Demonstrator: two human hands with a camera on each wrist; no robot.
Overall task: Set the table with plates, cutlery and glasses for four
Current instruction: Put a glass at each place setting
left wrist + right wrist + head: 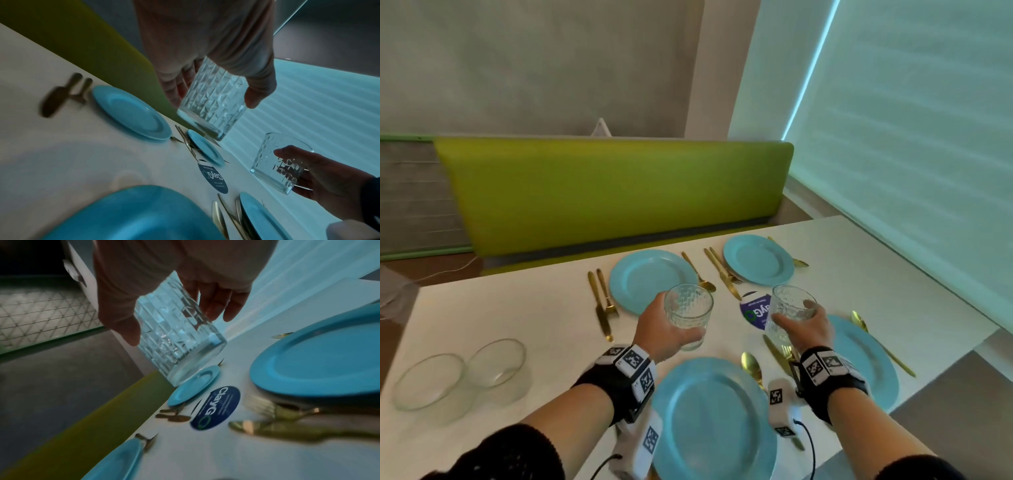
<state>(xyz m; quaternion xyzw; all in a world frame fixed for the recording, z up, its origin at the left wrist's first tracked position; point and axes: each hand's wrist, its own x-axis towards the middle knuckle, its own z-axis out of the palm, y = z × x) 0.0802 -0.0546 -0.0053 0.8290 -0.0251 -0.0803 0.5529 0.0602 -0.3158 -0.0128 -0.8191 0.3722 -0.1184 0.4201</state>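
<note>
Blue plates mark all four places on the white table [482, 308], and the round dark-blue sticker [753, 310] at its middle serves as the landmark. Nearest the person, on the near-left side of the sticker, lies the near plate [715, 418] with a gold spoon [751, 365] at its right edge; on the near-right side lies the right plate [873, 359], with a gold knife and fork between the two. Each setting has cutlery but no glass yet, so glasses seem to be the step in hand.

Above the table, left of the sticker, the left hand [667, 329] wraps its fingers and thumb round a cut-pattern glass [688, 311], held upright and clear of the surface. Just right of the sticker, the right hand [808, 329] grips a second glass [789, 310] the same way, tilted a little. Carrying one in each hand probably lets two places be finished in one trip.

Beyond the sticker lie the far-left plate [650, 281] and the far-right plate [758, 260], each flanked by gold cutlery. Well to the left of the sticker, near the table edge, stand two clear glass bowls [462, 373], apart from the settings. A green bench [613, 188] runs behind the table.
</note>
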